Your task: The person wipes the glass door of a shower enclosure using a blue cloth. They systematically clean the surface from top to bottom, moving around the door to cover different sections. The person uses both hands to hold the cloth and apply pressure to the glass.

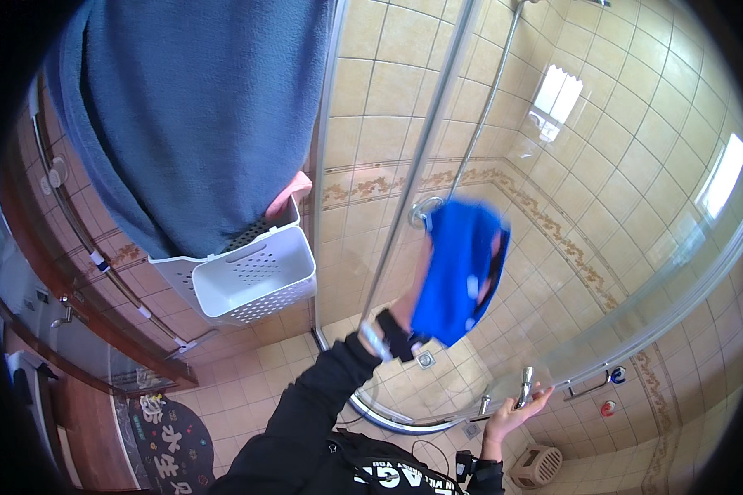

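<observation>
A blurred bright blue cloth [464, 272] is in my left hand [418, 288], which is mostly hidden behind it, in front of the curved glass shower enclosure. Lower right, my right hand [514, 416] is at the chrome handle [524, 388] of the glass door, palm up and fingers spread towards the glass; whether it grips the handle I cannot tell. A shower hose [489, 99] hangs on the tiled wall behind the glass.
A large dark blue towel [198, 124] hangs over a white plastic basket [254, 272] at the left. A mop [121, 281] leans beside the wooden door frame [99, 322]. A dark mat [176, 445] and a beige plastic stool [535, 466] are on the floor.
</observation>
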{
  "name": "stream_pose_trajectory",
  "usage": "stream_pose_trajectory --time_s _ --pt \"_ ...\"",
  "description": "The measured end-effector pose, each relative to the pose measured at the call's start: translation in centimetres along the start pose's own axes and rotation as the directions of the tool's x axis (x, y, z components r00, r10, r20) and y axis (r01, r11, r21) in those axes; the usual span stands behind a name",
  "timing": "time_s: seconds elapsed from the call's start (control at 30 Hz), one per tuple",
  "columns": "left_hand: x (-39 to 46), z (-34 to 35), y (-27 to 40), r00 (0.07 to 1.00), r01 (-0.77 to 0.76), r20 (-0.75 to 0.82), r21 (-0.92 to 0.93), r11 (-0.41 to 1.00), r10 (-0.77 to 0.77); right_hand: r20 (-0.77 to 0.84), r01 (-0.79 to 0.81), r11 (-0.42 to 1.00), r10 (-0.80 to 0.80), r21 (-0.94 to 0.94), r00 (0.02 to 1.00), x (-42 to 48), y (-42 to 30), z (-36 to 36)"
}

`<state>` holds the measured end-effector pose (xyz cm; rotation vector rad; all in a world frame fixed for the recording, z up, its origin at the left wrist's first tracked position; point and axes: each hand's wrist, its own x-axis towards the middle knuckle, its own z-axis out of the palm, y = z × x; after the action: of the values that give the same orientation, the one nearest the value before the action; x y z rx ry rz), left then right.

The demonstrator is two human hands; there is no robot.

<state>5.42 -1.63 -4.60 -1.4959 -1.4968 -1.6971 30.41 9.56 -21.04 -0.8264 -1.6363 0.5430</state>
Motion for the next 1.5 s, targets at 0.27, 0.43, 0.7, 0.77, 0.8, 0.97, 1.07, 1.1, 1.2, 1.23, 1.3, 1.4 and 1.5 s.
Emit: stream_pose_trajectory --time_s 0.27,0.43,0.7,0.77,0.8,0.97,1.07,1.1,1.2,1.23,1.3,1.4,1.5 --pt "10.1 1.5 2.8 0.916 -0.164 -0.253 0.473 0.866 0.312 -0.005 -0.028 0.999 0.028 0.040 1.000 -0.1 -0.2 -0.1" --pt "2.1 3.3 2.5 0.876 -0.482 0.205 0.399 0.780 0.436 0.018 -0.021 0.995 0.019 0.097 1.000 0.1 0.1 -0.6" --pt "16.3 -1.1 4.3 0.863 -0.359 -0.263 0.280 0.890 0.431 -0.037 0.029 0.999 -0.030 -0.029 0.999 -0.1 1.4 -0.5" --pt "21.6 -1.7 6.0 0.831 -0.419 -0.359 0.098 0.903 0.425 -0.006 -0.027 1.000 0.027 -0.011 1.000 -0.3 0.4 -0.5" --pt "22.6 -2.3 7.0 0.825 -0.366 -0.310 0.342 0.865 0.472 -0.021 0.011 0.999 -0.012 -0.039 1.000 -0.1 -0.1 -0.1" --pt "18.3 2.3 10.1 0.745 -0.607 0.143 0.552 0.572 0.652 -0.067 0.017 0.997 -0.022 -0.080 0.997 0.2 0.3 -0.3" --pt "13.2 2.9 10.2 0.688 -0.722 0.323 0.390 0.571 0.650 -0.053 0.021 0.999 -0.023 -0.046 0.998 0.3 -0.1 -0.4" --pt "13.4 2.6 9.7 0.666 -0.743 0.358 0.393 0.541 0.655 -0.068 0.044 0.997 -0.049 -0.067 0.997 0.5 -0.2 -0.5" --pt "15.6 0.3 7.9 0.689 -0.722 0.358 0.418 0.552 0.630 -0.077 0.029 0.997 -0.035 -0.075 0.996 0.4 0.1 -0.7" --pt "17.7 -0.5 8.9 0.747 -0.658 0.276 0.433 0.616 0.605 -0.063 0.009 0.996 -0.015 -0.086 0.998 0.3 0.1 -0.7" --pt "21.5 -1.4 11.2 0.831 -0.538 0.032 0.300 0.788 0.555 -0.023 -0.017 0.996 0.015 -0.087 1.000 0.0 0.1 -0.6" --pt "27.2 0.7 11.9 0.804 -0.452 -0.227 0.369 0.812 0.550 -0.049 0.032 0.993 -0.037 -0.111 0.998 0.0 0.4 -0.6" --pt "26.1 3.6 15.3 0.661 -0.553 0.034 0.697 0.456 0.750 -0.035 0.038 0.991 -0.043 -0.127 0.998 0.0 0.4 -0.6"
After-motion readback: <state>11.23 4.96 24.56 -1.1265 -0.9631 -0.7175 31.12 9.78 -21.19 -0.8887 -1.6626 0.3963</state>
